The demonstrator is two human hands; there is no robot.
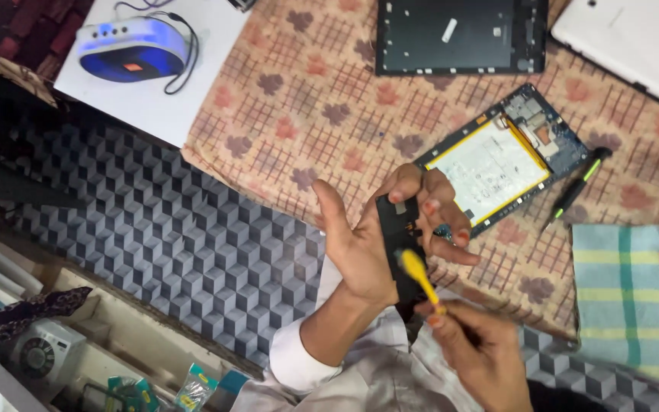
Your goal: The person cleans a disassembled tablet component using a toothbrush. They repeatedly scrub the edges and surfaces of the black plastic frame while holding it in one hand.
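Cleaning step, likely: left hand [371,244] clamped around a black part [398,236], right hand [470,347] pinching a yellow brush [419,276] against it. Next calls for gentle strokes. Opened tablet [501,156] just beyond.

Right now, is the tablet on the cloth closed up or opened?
Opened. The tablet lies with its battery and circuit board exposed, and a separate dark back cover lies apart above it.

The left hand [379,240] is raised near the table's front edge, palm turned inward, fingers curled in a closed grip. The right hand [478,347] sits below it, apparently pinching with blurred fingertips.
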